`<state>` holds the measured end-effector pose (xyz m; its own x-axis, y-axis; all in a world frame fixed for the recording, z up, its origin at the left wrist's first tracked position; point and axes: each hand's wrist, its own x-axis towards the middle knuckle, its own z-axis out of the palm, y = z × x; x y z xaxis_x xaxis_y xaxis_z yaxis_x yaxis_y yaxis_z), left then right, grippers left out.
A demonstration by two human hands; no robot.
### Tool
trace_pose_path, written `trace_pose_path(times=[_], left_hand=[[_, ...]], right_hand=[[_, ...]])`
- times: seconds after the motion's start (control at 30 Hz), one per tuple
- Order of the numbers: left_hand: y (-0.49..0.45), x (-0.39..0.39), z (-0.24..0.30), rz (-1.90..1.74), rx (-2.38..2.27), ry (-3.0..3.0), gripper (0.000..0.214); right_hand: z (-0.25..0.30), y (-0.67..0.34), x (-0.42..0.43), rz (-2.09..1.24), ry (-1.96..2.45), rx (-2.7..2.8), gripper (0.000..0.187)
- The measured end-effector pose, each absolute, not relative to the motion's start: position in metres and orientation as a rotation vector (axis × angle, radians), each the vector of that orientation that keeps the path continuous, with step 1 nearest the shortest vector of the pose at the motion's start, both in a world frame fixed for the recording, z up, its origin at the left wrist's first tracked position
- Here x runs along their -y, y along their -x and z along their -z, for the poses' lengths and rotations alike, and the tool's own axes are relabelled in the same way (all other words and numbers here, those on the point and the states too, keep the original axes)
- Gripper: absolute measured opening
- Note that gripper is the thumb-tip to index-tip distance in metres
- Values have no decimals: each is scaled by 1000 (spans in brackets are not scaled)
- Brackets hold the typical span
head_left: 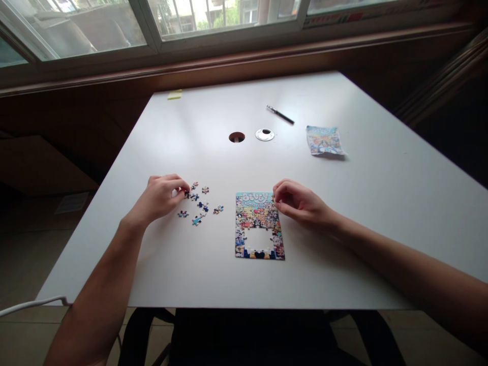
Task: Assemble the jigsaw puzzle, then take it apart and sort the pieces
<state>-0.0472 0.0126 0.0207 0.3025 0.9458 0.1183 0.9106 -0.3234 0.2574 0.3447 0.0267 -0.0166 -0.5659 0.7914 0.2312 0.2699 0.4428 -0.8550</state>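
A colourful jigsaw puzzle (259, 216) lies upright to me on the white table, with a gap in its lower middle where the tabletop shows. My right hand (299, 203) is at its upper right edge, thumb and forefinger closed together; a small piece seems to be between them, though it is mostly hidden. To the left lie several loose puzzle pieces (196, 219), spread in a small group. My left hand (163, 198) is at that group's left side, its thumb and forefinger pinched on a dark puzzle piece (186, 194).
A crumpled picture sheet (325, 140) lies at the back right of the table (183, 274). Behind the puzzle are a pen (280, 115), a round cable hole (237, 137) and a silver ring cover (265, 134). Yellow tape (175, 94) marks the far left corner.
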Motion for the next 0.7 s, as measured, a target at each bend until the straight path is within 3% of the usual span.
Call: trace_pose_path(times=[0.27, 0.43, 0.7], left_hand=[[43, -12, -19, -389, -1776, -2400, 19], [31, -12, -13, -444, -1909, -2423, 31], [22, -11, -11, -450, -1943, -2388, 23]], right_hand=[[16, -344, -26, -1064, 883, 2070, 6], [16, -345, -26, -1059, 876, 2083, 5], [15, -343, -26, -1059, 866, 2083, 7]])
